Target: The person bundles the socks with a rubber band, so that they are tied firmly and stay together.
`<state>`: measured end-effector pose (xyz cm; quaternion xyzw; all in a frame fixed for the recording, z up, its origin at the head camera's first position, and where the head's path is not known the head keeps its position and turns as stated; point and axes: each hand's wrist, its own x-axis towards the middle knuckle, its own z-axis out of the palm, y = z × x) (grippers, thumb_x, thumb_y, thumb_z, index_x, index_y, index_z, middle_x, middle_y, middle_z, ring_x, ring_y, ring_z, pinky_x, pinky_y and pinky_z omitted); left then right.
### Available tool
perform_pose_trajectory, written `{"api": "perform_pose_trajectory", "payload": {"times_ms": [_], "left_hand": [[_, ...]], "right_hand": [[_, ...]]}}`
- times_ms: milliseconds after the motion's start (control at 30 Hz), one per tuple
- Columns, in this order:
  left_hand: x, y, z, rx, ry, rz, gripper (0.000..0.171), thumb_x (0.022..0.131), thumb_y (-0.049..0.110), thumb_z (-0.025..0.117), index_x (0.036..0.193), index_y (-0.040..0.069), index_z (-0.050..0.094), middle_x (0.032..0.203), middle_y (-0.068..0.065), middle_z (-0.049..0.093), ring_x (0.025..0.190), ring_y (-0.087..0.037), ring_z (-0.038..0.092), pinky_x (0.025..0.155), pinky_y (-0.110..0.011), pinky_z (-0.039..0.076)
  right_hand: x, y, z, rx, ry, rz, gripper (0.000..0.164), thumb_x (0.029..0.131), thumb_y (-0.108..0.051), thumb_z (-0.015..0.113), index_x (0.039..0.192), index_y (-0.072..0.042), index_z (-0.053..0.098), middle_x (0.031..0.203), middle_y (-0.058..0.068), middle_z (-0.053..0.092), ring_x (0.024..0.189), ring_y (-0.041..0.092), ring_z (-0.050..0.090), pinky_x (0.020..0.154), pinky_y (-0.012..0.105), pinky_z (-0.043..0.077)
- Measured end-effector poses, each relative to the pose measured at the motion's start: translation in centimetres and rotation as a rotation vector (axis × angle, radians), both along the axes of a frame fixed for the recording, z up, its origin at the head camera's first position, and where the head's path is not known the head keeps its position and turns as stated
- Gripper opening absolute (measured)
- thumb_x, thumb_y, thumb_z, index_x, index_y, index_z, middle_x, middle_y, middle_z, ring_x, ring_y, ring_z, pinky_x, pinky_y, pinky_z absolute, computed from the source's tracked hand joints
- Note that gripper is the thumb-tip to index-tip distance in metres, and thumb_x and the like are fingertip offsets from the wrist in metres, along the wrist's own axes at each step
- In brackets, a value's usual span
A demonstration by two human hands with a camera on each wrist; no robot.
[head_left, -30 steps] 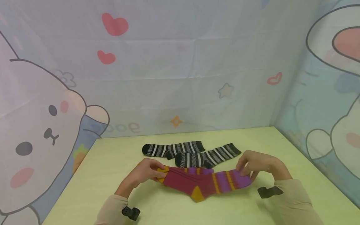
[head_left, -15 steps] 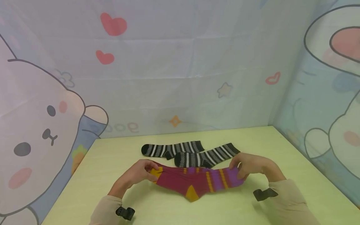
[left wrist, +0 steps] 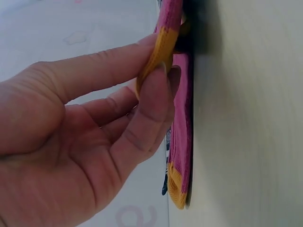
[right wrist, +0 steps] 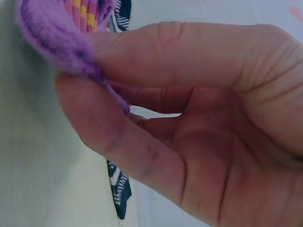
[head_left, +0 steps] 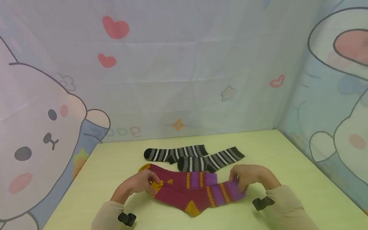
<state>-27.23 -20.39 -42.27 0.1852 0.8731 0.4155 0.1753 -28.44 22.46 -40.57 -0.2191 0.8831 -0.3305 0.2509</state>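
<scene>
Between my two hands stretches a maroon sock (head_left: 175, 195) with a yellow heel, a yellow toe and a purple striped cuff. My left hand (head_left: 141, 182) pinches its yellow toe (left wrist: 161, 49) between thumb and fingers. At the other end, my right hand (head_left: 251, 176) pinches the purple cuff (right wrist: 57, 38). A second maroon sock (head_left: 169, 174) of the same pattern lies flat just behind, partly overlapped by the held one and the left fingers. In the left wrist view the held toe stands off the table, above the second sock's toe (left wrist: 177, 189).
Farther back lie two black-and-white striped socks, one on the left (head_left: 175, 154) and one angled on the right (head_left: 214, 160), their ends overlapping. The pale yellow table (head_left: 115, 159) ends at a printed cloth backdrop (head_left: 158, 80) behind and at the sides.
Both hands have moved the held sock toward me and slightly left, lowering it in view. The second maroon sock behind it now shows much more of its length.
</scene>
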Motion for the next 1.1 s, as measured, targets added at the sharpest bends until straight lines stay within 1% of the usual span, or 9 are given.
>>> {"api": "perform_pose_trajectory", "payload": {"times_ms": [100, 233, 367, 567, 733, 833, 933, 1000, 1100], "left_hand": [[0.0, 0.0, 0.0, -0.029, 0.007, -0.003, 0.029, 0.073, -0.012, 0.081, 0.098, -0.004, 0.069, 0.096, -0.006, 0.066, 0.087, -0.022, 0.06, 0.073, -0.033, 0.055], [0.1, 0.1, -0.1, -0.055, 0.008, 0.003, 0.03, 0.072, -0.012, 0.082, 0.097, -0.003, 0.07, 0.097, -0.005, 0.066, 0.087, -0.022, 0.059, 0.074, -0.034, 0.054], [0.3, 0.2, -0.2, -0.077, -0.01, -0.001, 0.03, 0.07, -0.013, 0.082, 0.095, -0.002, 0.07, 0.096, -0.006, 0.066, 0.083, -0.021, 0.055, 0.072, -0.032, 0.052], [0.4, 0.3, -0.3, -0.143, 0.002, -0.056, 0.028, 0.068, -0.012, 0.083, 0.089, 0.0, 0.068, 0.095, -0.005, 0.065, 0.08, -0.02, 0.052, 0.069, -0.032, 0.048], [0.6, 0.5, -0.3, -0.178, 0.022, -0.073, 0.028, 0.068, -0.011, 0.084, 0.085, 0.001, 0.066, 0.083, -0.004, 0.062, 0.07, -0.017, 0.047, 0.063, -0.029, 0.043], [0.8, 0.6, -0.2, -0.191, 0.004, -0.078, 0.028, 0.068, -0.011, 0.085, 0.083, 0.0, 0.064, 0.078, -0.005, 0.06, 0.066, -0.015, 0.049, 0.061, -0.028, 0.046], [0.9, 0.7, 0.0, -0.207, -0.042, -0.066, 0.028, 0.069, -0.012, 0.084, 0.082, 0.0, 0.063, 0.075, -0.007, 0.06, 0.062, -0.015, 0.054, 0.06, -0.029, 0.052], [1.0, 0.7, 0.1, -0.227, -0.059, -0.047, 0.027, 0.069, -0.011, 0.085, 0.082, 0.0, 0.063, 0.075, -0.007, 0.06, 0.061, -0.015, 0.057, 0.06, -0.03, 0.055], [1.1, 0.8, 0.2, -0.281, -0.035, -0.017, 0.029, 0.069, -0.006, 0.087, 0.08, 0.003, 0.063, 0.075, -0.005, 0.06, 0.061, -0.015, 0.055, 0.059, -0.029, 0.052]], "right_hand": [[0.2, -0.3, -0.3, 0.007, -0.033, -0.027, 0.041, 0.064, 0.019, 0.07, 0.101, 0.003, 0.064, 0.099, 0.013, 0.058, 0.079, 0.024, 0.065, 0.066, 0.037, 0.058], [0.2, -0.6, -0.5, 0.041, -0.031, -0.026, 0.041, 0.064, 0.018, 0.07, 0.101, 0.003, 0.063, 0.097, 0.013, 0.058, 0.077, 0.025, 0.066, 0.066, 0.036, 0.058], [0.3, -0.9, -0.5, 0.118, 0.009, 0.012, 0.04, 0.063, 0.016, 0.074, 0.098, 0.0, 0.064, 0.095, 0.01, 0.059, 0.079, 0.021, 0.065, 0.067, 0.033, 0.057], [0.3, -1.2, -0.3, 0.21, 0.043, 0.063, 0.041, 0.063, 0.015, 0.076, 0.098, -0.004, 0.066, 0.095, 0.005, 0.061, 0.082, 0.018, 0.061, 0.07, 0.032, 0.054], [0.5, -1.4, -0.3, 0.22, 0.014, 0.055, 0.041, 0.063, 0.017, 0.075, 0.097, -0.003, 0.065, 0.094, 0.006, 0.062, 0.072, 0.02, 0.067, 0.067, 0.033, 0.057], [0.7, -1.5, -0.4, 0.237, 0.0, 0.041, 0.042, 0.062, 0.017, 0.076, 0.096, -0.004, 0.065, 0.094, 0.006, 0.062, 0.069, 0.02, 0.068, 0.067, 0.033, 0.057], [0.9, -1.7, -0.4, 0.248, -0.028, 0.021, 0.043, 0.061, 0.017, 0.077, 0.096, -0.004, 0.064, 0.092, 0.007, 0.064, 0.066, 0.021, 0.069, 0.065, 0.034, 0.057], [1.0, -1.7, -0.4, 0.244, -0.058, -0.001, 0.043, 0.061, 0.018, 0.075, 0.096, -0.003, 0.063, 0.092, 0.009, 0.063, 0.061, 0.026, 0.069, 0.061, 0.036, 0.058], [1.0, -1.8, -0.4, 0.259, -0.043, -0.001, 0.043, 0.061, 0.018, 0.074, 0.097, -0.002, 0.062, 0.094, 0.01, 0.063, 0.059, 0.026, 0.068, 0.06, 0.036, 0.058]]}}
